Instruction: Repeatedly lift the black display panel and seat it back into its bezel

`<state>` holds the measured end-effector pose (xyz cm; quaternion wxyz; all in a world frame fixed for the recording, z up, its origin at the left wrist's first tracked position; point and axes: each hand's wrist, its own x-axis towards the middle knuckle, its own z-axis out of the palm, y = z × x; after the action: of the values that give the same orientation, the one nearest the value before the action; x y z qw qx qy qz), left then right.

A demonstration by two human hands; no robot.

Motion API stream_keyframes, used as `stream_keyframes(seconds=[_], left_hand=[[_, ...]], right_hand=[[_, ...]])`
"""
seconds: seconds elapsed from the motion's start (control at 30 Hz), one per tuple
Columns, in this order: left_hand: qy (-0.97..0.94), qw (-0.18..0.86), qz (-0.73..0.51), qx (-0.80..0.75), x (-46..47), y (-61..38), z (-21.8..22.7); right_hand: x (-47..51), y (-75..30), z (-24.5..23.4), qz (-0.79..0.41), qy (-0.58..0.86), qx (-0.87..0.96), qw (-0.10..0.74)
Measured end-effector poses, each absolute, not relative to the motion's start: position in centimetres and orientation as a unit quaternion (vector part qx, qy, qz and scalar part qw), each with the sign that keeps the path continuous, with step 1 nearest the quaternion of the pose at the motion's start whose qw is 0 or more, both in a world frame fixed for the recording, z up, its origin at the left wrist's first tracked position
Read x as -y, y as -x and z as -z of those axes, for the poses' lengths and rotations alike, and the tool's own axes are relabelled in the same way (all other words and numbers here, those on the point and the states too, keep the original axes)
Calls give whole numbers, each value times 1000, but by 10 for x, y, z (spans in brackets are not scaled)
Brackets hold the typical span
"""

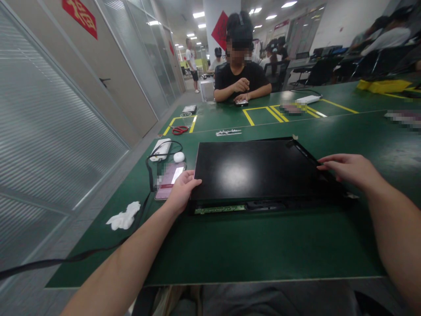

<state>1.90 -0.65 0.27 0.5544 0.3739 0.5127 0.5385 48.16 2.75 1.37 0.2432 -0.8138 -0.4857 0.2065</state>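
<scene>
Holding, left hand (pixel 182 188): closed on the left edge of the flat black panel (pixel 250 169), thumb on top.
Right hand (pixel 353 169): narrow, fingertips close together at the right edge of the black frame (pixel 305 151); from where I stand I cannot tell whether they pinch it or only touch it.
Black panel: lying over the frame, glossy side up, set back from the near edge of the green worktop (pixel 263 250).
Green circuit strip (pixel 220 210): showing on the frame's near side, just below the panel.
Worktop's left edge: a phone (pixel 167 182) just beside the left hand; past it, a small white case (pixel 179 157) and a white block (pixel 161 149); toward the near left corner, a crumpled white tissue (pixel 124 216).
Beyond the panel: small pale pieces (pixel 228 132), with red-handled scissors (pixel 180 130) nearer the left edge.
Far edge: a co-worker (pixel 241 79) in a black top sits there, one hand raised above a small device (pixel 241 103).
Yellow tape (pixel 259 109): marking the worktop toward that far edge.
</scene>
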Motion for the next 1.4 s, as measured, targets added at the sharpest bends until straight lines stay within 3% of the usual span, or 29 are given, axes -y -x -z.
stream_keyframes(seconds=[1.4], left_hand=[[-411, 573, -514, -489, 4, -11, 6]], right_hand=[[-32, -492, -5, -185, 808, 507, 236]])
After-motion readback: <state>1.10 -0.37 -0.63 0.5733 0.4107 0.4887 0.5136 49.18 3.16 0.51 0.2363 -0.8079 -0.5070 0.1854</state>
